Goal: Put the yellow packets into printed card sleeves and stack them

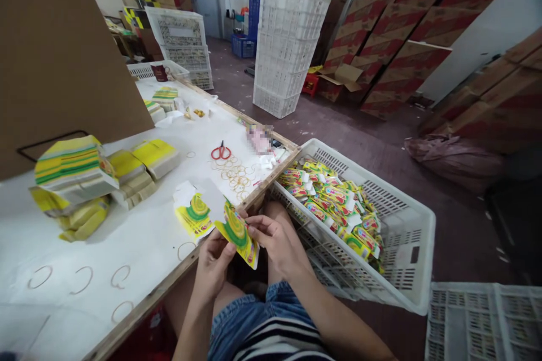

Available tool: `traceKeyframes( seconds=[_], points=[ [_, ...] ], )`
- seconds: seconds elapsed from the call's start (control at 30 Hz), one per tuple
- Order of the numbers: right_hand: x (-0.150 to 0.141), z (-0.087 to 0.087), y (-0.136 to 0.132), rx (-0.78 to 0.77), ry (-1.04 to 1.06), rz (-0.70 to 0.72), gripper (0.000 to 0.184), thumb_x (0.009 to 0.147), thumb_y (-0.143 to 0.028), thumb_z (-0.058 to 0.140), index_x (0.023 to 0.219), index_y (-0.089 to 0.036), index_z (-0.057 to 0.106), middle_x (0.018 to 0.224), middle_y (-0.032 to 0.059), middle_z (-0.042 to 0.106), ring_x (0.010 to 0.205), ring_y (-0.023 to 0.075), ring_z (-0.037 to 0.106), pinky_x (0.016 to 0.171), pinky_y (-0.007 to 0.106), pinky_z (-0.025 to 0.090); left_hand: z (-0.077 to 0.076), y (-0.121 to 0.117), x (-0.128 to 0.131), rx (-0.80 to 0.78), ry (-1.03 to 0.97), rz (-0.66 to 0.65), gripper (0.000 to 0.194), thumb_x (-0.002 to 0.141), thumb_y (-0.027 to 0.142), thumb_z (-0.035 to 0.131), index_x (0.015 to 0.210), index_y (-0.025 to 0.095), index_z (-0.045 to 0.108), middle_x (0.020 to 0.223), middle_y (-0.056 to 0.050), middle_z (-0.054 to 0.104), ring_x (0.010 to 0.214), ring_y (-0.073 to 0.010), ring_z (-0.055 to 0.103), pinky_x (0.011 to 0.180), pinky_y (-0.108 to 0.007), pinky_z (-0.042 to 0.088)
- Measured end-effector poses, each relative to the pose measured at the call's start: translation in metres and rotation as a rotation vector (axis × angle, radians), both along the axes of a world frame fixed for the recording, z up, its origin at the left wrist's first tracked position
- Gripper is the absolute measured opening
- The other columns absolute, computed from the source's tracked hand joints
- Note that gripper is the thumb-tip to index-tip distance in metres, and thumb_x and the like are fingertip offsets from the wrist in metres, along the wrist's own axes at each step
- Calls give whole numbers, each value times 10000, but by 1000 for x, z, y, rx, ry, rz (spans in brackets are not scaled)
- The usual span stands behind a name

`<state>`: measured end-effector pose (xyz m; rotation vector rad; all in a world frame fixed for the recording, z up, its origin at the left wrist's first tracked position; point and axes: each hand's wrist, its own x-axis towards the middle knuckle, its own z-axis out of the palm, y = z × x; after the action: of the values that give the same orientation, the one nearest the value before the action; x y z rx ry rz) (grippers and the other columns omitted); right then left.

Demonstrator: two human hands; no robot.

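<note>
Above my lap, just past the table's front edge, I hold a yellow and green printed carton (236, 231). It looks flat or only partly unfolded. My left hand (215, 262) pinches its lower left side, thumb on the printed face. The fingers of my right hand (271, 240) grip its right edge. Close by on the white table (148, 271) lies another flat printed carton (195, 213). To the right, a white plastic crate (398, 237) holds a heap of small yellow, green and red boxes (339, 203).
Red-handled scissors (221, 151) and many rubber bands (235, 175) lie on the table. Bundled cartons (76, 169) are stacked at the left beside a large cardboard panel (63, 56). White crates (288, 51) and piled cardboard boxes (393, 34) stand on the floor beyond.
</note>
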<state>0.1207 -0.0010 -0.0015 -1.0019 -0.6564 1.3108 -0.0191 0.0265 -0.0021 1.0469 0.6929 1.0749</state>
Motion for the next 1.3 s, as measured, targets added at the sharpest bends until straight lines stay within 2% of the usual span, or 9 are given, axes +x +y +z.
traceKeyframes(
  seconds=[0.23, 0.43, 0.57, 0.7, 0.87, 0.97, 1.07, 1.17, 1.3],
  points=[
    [23, 5, -14, -32, -317, -29, 365, 656, -412, 799, 924, -175, 728, 731, 8, 681, 595, 122, 543, 555, 240, 456, 9, -5, 18, 17, 42, -76, 459, 731, 408, 744, 1100, 143, 682, 1128, -166, 705, 1118, -318, 624, 923, -401, 518],
    [30, 6, -25, -37, -265, -18, 371, 661, -507, 773, 778, -167, 679, 678, 2, 663, 632, 161, 615, 646, 297, 514, 1, -5, 22, -84, 116, -71, 438, 695, 415, 770, 1018, 128, 694, 955, -120, 745, 939, -277, 684, 776, -348, 567],
    [33, 7, -30, -34, -364, -54, 327, 719, -486, 735, 735, -175, 634, 677, -4, 636, 619, 144, 586, 616, 265, 485, 0, -5, 29, -97, 163, -43, 472, 634, 406, 810, 1007, 142, 694, 889, -87, 751, 877, -260, 692, 705, -313, 570],
    [36, 6, -32, -19, -442, -43, 277, 759, -441, 694, 743, -175, 617, 669, -10, 616, 602, 133, 559, 588, 250, 454, 3, -5, 35, -76, 200, 35, 511, 679, 455, 770, 1065, 136, 669, 950, -102, 748, 886, -248, 691, 697, -292, 563],
    [35, 1, -34, -1, -508, -39, 259, 781, -417, 671, 724, -172, 610, 656, -13, 604, 577, 123, 530, 561, 242, 423, -6, -4, 38, -107, 193, 131, 436, 669, 470, 769, 922, 128, 672, 811, -67, 748, 754, -217, 695, 640, -283, 560],
    [36, 0, -34, 1, -539, -57, 233, 791, -390, 663, 724, -174, 606, 638, -22, 585, 568, 114, 514, 542, 229, 408, -8, -4, 41, -100, 209, 133, 409, 706, 453, 738, 947, 138, 637, 845, -68, 743, 787, -222, 703, 689, -309, 571],
    [39, -4, -34, -9, -595, -103, 188, 801, -346, 645, 730, -177, 602, 627, -25, 570, 556, 108, 498, 514, 216, 391, -5, -6, 44, -13, 256, 141, 492, 705, 394, 747, 1091, 171, 540, 931, -78, 733, 886, -233, 709, 776, -334, 570],
    [46, -7, -35, 17, -644, -145, 149, 794, -314, 648, 851, -181, 614, 695, -17, 601, 531, 97, 481, 485, 209, 378, 0, -9, 46, 25, 264, 78, 591, 726, 343, 730, 1201, 216, 402, 928, -70, 725, 887, -237, 720, 758, -352, 579],
    [57, -6, -37, 150, -678, -160, 358, 842, -294, 608, 1191, -226, 573, 1011, 47, 636, 591, 99, 540, 541, 225, 437, 6, -15, 47, 29, 239, -81, 612, 800, 308, 649, 1284, 231, 282, 928, -79, 712, 901, -246, 720, 743, -374, 585]
  ],
)
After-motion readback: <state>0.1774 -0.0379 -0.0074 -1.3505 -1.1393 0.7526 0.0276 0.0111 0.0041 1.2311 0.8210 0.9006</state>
